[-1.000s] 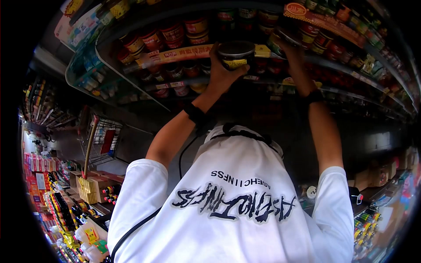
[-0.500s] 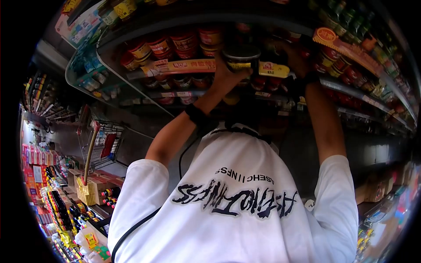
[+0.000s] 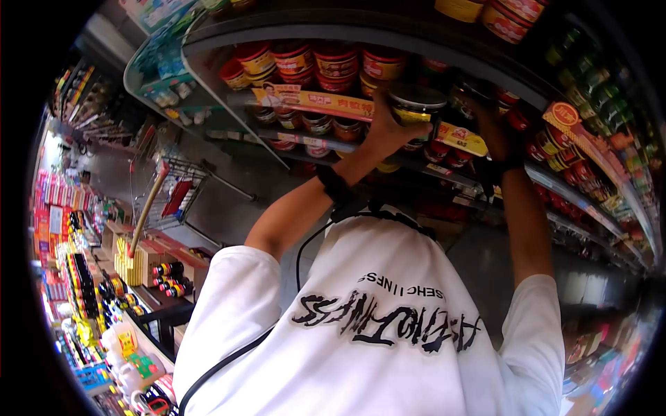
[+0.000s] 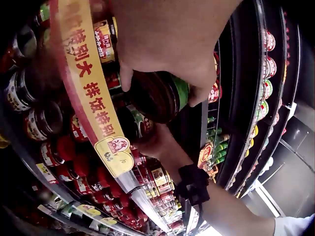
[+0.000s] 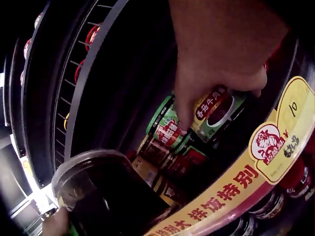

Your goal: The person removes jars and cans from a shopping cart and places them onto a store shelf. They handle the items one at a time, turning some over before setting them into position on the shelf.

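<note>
In the head view my left hand (image 3: 390, 135) grips a large dark jar (image 3: 418, 100) in front of the shelf edge. From above, the left hand (image 4: 170, 44) spans this jar (image 4: 160, 96) in the left wrist view, thumb and fingers on opposite sides. To its right, my right hand (image 3: 489, 128) reaches onto the shelf at another jar (image 3: 473, 89). The right wrist view has the right hand (image 5: 221, 54) gripping that jar (image 5: 214, 113), which bears a green and yellow label; more jars (image 5: 165, 130) sit beside it. Some right fingertips are hidden.
Red-lidded tubs (image 3: 336, 66) line the shelf on the left, above a printed shelf strip (image 3: 319, 102) and a yellow price tag (image 3: 461, 139). Green bottles (image 3: 603, 104) stand at the right. A shopping cart (image 3: 173, 191) is behind at the left, near boxed goods.
The head view has turned, so shelves and hands appear farther right and lower. The left hand keeps its grip on the large jar. The right hand, blurred in shadow half a second ago, shows more clearly.
</note>
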The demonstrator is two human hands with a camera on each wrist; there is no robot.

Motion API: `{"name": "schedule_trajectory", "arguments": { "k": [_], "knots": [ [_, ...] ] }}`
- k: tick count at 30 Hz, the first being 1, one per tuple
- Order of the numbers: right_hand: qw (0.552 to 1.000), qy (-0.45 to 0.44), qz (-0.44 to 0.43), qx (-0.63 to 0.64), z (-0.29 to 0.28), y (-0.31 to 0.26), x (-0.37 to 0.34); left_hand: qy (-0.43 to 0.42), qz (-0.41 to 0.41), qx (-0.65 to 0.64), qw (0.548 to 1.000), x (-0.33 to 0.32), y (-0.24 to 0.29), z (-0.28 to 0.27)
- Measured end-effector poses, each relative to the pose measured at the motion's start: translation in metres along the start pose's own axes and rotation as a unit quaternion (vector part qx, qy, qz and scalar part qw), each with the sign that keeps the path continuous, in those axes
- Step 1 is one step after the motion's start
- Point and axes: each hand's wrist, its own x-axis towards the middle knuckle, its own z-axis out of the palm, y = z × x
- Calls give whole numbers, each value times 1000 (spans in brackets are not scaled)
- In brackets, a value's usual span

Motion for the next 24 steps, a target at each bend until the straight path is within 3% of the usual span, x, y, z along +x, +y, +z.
{"name": "schedule_trajectory", "arguments": {
  "k": [3, 5, 7, 9, 12, 14, 18, 20, 22, 24],
  "knots": [
    [986, 89, 20, 138, 17, -8, -5, -1, 26, 17, 1000, -4, 3, 2],
    [982, 182, -9, 42, 25, 61, 27, 6, 29, 34, 999, -9, 5, 6],
    [979, 200, -40, 24, 23, 82, 34, 8, 36, 32, 999, -12, 10, 8],
    [984, 138, -71, 85, 22, 63, 27, 19, 40, 36, 998, -22, 13, 8],
    [988, 132, -47, 64, 24, 40, 10, 40, 39, 39, 998, -38, 19, 11],
    [990, 133, -14, 33, 26, 51, 12, 48, 15, 37, 998, -50, 27, 12],
    [993, 82, -80, -26, 23, 79, 20, 81, 11, 27, 996, -69, 46, 13],
    [989, 102, -71, -82, 27, 101, 30, 104, 18, 44, 993, -89, 52, 16],
    [994, 77, -57, -46, 21, 93, 33, 115, 35, 45, 992, -103, 56, 17],
    [996, -2, -30, 89, 15, 62, 14, 122, 29, 63, 990, -114, 62, 13]
  ]
}}
